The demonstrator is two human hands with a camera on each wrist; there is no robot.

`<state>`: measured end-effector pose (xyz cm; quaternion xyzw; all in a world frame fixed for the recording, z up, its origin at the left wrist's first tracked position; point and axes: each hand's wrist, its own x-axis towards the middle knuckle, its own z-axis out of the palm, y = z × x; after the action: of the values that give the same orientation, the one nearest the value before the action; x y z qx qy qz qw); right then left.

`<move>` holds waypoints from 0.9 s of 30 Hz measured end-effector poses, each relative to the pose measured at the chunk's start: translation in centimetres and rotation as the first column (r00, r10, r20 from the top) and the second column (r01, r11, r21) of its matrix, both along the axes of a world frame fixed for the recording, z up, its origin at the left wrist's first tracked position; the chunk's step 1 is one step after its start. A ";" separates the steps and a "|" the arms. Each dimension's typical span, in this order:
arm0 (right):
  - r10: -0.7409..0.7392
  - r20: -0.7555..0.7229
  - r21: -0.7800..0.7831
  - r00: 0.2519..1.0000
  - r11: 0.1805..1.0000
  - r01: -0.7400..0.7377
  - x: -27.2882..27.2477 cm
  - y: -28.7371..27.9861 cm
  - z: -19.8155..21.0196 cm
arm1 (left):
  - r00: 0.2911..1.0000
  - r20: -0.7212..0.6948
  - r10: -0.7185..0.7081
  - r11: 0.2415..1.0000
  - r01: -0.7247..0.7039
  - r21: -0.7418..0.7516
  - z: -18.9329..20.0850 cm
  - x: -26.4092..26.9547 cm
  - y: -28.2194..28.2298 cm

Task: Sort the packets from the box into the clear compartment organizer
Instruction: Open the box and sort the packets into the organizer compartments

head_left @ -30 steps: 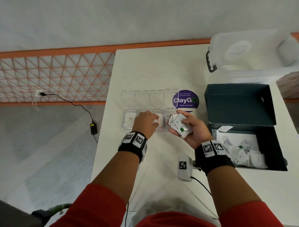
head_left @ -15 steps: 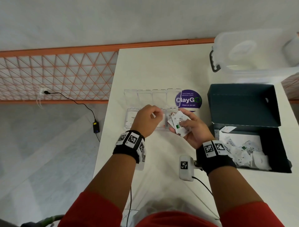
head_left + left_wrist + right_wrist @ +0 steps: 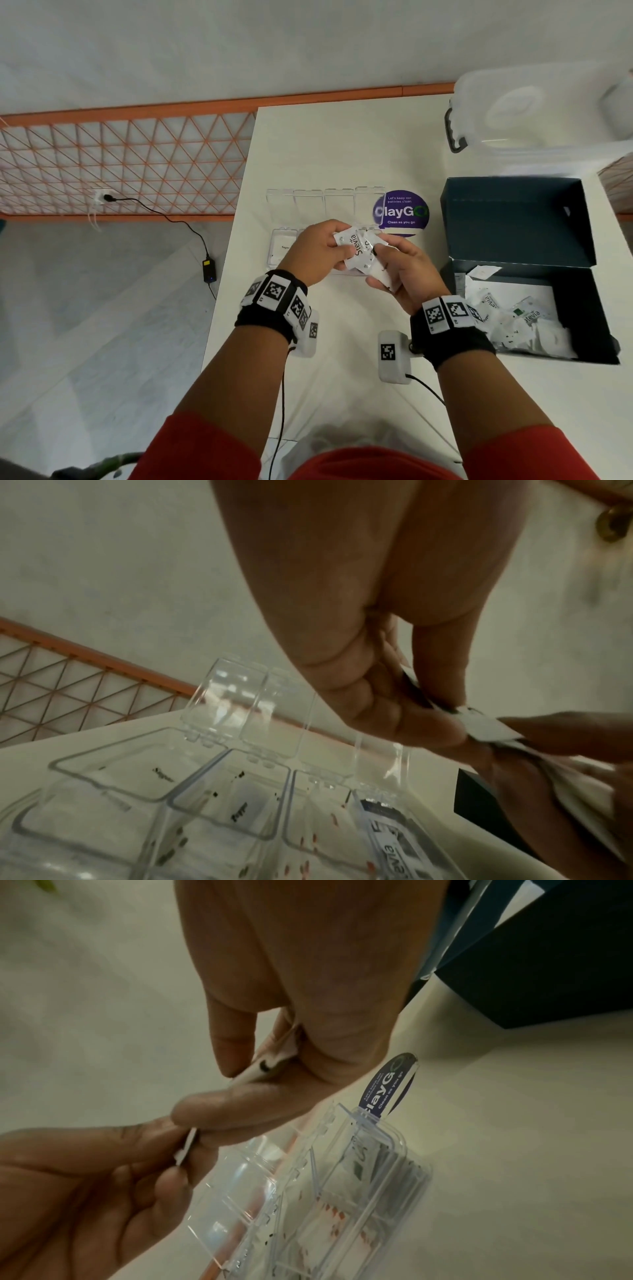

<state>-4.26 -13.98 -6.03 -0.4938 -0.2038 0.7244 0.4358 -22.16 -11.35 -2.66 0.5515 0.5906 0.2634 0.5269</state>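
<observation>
Both hands met above the organizer (image 3: 284,240) on the worktop (image 3: 342,154). Right hand (image 3: 407,274) fingers gripped several packets (image 3: 380,270); left hand (image 3: 315,253) fingers pinched a Stevia packet (image 3: 354,245). More lay in the box (image 3: 582,308).

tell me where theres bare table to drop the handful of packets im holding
Bare table lies beyond the organizer, toward the far edge, left of the plastic tub. Another patch lies nearer you, between both wrists. Crowded: around the dark box, the purple sticker, and where both hands hold packets.
</observation>
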 end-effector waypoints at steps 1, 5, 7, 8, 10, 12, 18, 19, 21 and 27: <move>-0.007 0.009 0.002 1.000 1.000 0.007 0.0 0.0 0.0 | 1.000 0.002 -0.013 1.000 0.013 -0.001 0.1 -0.1 0.1; -0.087 0.034 -0.006 0.996 0.996 0.087 0.8 0.2 0.0 | 0.995 -0.031 0.094 0.993 -0.091 0.080 0.4 -0.5 0.6; -0.190 0.037 -0.021 0.981 0.981 0.190 1.6 0.3 -0.1 | 0.984 -0.032 0.173 0.977 -0.167 0.134 0.3 -0.7 1.0; -0.242 0.038 -0.030 0.969 0.969 0.243 2.1 0.4 -0.1 | 0.981 -0.043 0.190 0.971 -0.181 0.157 0.2 -0.7 1.1; -0.329 0.000 -0.047 0.944 0.943 0.329 3.0 0.4 -0.4 | 0.977 -0.075 0.201 0.965 -0.184 0.187 0.0 -0.5 1.4; -0.366 -0.062 -0.046 0.929 0.930 0.364 3.7 0.3 -0.6 | 0.975 -0.087 0.206 0.961 -0.184 0.208 -0.4 0.0 1.4; -0.344 -0.078 -0.041 0.936 0.939 0.342 4.0 0.0 -0.6 | 0.965 -0.239 0.108 0.977 -0.058 0.204 -2.8 1.7 1.8; -0.341 -0.077 -0.043 0.937 0.940 0.339 4.0 0.0 -0.6 | 0.960 -0.263 0.095 0.979 -0.042 0.199 -3.2 2.1 1.9; -0.332 -0.076 -0.042 0.940 0.943 0.330 3.9 0.1 -0.4 | 0.949 -0.311 0.056 0.982 0.004 0.190 -4.0 2.8 2.2; -0.256 -0.057 -0.050 0.965 0.966 0.254 3.9 0.2 -0.7 | 0.767 -0.637 -0.075 0.939 0.270 0.214 -5.6 4.1 3.3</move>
<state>-0.33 -13.76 -6.73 -0.5018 -0.1094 0.6817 0.5211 -18.07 -8.04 -8.26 0.7313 0.6310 0.1022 0.2379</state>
